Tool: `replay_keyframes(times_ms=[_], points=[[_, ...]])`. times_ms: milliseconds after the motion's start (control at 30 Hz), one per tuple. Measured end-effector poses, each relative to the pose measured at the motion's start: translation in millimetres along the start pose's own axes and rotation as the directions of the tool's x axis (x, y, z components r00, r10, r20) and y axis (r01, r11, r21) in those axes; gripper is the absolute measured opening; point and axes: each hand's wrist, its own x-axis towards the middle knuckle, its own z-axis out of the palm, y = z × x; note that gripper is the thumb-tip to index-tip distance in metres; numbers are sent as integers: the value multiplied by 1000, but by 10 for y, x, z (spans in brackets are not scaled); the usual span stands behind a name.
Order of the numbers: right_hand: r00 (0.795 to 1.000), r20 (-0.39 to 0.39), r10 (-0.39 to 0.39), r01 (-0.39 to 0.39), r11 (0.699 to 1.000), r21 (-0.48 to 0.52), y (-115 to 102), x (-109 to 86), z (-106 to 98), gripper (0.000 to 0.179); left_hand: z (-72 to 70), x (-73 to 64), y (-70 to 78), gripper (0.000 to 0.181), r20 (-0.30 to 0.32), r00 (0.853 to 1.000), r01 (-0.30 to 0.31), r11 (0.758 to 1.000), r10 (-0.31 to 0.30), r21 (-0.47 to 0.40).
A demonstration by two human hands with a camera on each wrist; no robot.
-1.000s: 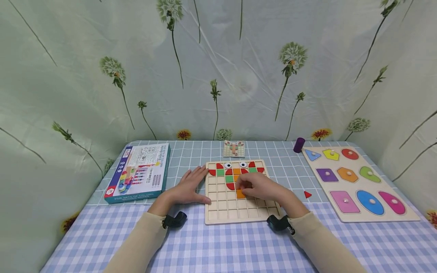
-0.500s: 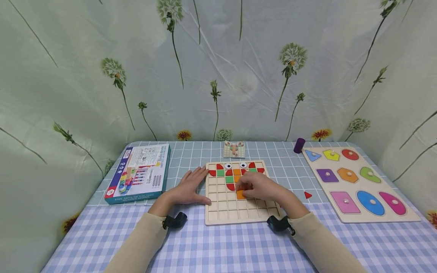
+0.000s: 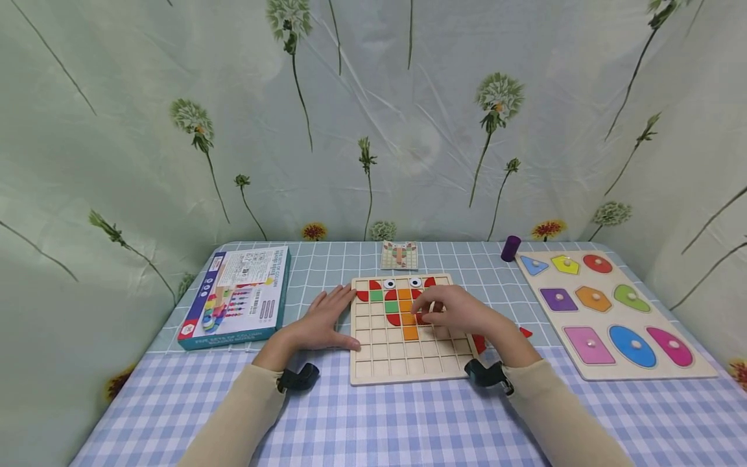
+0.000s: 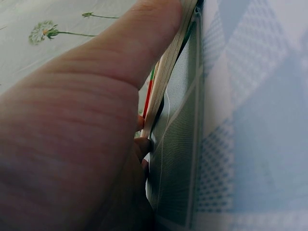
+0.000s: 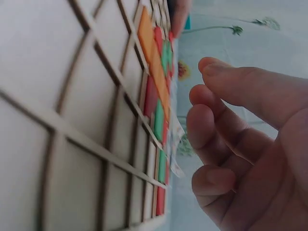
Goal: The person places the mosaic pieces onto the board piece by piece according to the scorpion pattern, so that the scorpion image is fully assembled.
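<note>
A wooden grid board (image 3: 379,370) bears a pattern of red, green and orange tiles with two round eye pieces. At the lower end of its orange column lies an orange square tile (image 3: 411,333). My right hand (image 3: 452,311) hovers just right of that column, fingers loosely bent; in the right wrist view nothing shows between the thumb (image 5: 231,79) and fingers. It hides some tiles on the board's right side. My left hand (image 3: 321,324) is spread at the left edge, fingertips and thumb (image 4: 149,33) touching the board's side.
Red pieces (image 3: 478,344) and a red triangle (image 3: 526,331) lie right of the board. A pattern card (image 3: 399,255) is behind it. A boxed toy (image 3: 236,295) stands left; a purple cylinder (image 3: 511,248) and a knobbed shape puzzle (image 3: 607,331) are on the right.
My right hand has let go of the orange square tile and moved up and right, uncovering the orange column. The left hand stays in place.
</note>
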Motion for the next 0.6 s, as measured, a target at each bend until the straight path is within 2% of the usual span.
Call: replay_keyframes(times_ms=[200,600], points=[[999,16,39,-39,999,14,51,-81,-140,16,5,2,-4,117,0,1000,-2,1000,2,7],[985,114,128,-129,992,-1,267,-197,-321,23,6,6,-15,118,-4,1000,-8,1000,8,4]])
